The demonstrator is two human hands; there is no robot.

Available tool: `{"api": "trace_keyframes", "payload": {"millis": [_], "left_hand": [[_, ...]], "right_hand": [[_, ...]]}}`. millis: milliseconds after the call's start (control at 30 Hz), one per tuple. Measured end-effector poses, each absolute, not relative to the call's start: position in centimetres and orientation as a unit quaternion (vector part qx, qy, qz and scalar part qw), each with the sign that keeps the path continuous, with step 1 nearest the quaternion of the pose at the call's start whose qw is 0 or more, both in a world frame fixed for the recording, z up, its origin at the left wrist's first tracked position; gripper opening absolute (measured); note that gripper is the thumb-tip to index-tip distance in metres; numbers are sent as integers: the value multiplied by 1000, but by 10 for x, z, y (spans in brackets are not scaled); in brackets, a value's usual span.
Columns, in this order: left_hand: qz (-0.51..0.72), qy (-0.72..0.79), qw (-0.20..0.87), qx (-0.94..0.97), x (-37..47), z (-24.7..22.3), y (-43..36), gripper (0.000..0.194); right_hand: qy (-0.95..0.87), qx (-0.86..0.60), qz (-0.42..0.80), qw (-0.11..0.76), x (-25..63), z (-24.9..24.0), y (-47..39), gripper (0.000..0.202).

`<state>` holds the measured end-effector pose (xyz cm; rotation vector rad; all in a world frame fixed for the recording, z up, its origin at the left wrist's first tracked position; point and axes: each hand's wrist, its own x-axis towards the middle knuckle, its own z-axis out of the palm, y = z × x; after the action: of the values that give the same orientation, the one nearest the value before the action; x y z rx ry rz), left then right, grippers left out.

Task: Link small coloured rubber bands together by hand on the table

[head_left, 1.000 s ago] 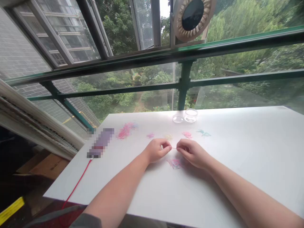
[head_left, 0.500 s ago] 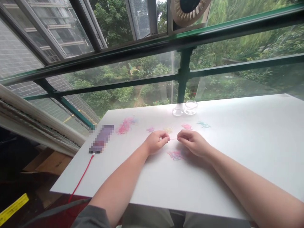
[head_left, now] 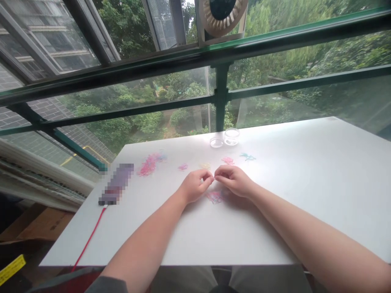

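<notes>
My left hand [head_left: 195, 186] and my right hand [head_left: 234, 181] meet fingertip to fingertip above the white table [head_left: 189, 240]. Both are pinched closed on something thin and pinkish, mostly hidden by the fingers. Just below them lies a mixed pink and blue pile of small strips [head_left: 214, 197]. Behind my hands are a yellow pile [head_left: 205, 166], a pink pile [head_left: 227, 160] and a teal pile [head_left: 247, 156]. A small purple-pink pile [head_left: 183, 167] sits left of the yellow one. Farther left spreads a larger pink-red pile [head_left: 149, 164] with some blue at its edge.
A clear round container [head_left: 231, 137] and a clear shallow round piece [head_left: 216, 143] stand near the table's back edge. At the left lies a blurred-out phone-like object [head_left: 117, 183] with a red cable [head_left: 90, 238]. Green railings and windows rise behind.
My hands have come together; the thin pink strand stretched between them before is now mostly hidden. The camera view has shifted, moving the table and its items leftward in the picture.
</notes>
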<state>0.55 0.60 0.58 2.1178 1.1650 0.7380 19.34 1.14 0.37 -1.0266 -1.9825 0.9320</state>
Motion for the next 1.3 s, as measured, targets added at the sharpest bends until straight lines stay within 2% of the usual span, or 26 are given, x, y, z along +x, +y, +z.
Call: {"api": "trace_keyframes", "payload": {"millis": [100,367,733,933,1100,1300], "left_hand": [[284,453,325,780,5,4,6,25],[317,497,356,725,-12,-2,15,33],[271,496,340,751,-8,5,9,27],[258,498,342,754,-7,7,9,26],[240,501,333,762,-8,9,9,25],[203,488,302,793,-9,9,7,24]], "right_hand": [[-761,-426,330,361,197,3,15,11],[-646,-630,180,393,235,-6,49,16],[-686,-654,108,299,235,-10,53,20],[-685,-657,97,300,234,-7,51,15],[-654,-640,171,364,241,-6,52,20],[-559,-597,228,529,250,-2,58,28]]}}
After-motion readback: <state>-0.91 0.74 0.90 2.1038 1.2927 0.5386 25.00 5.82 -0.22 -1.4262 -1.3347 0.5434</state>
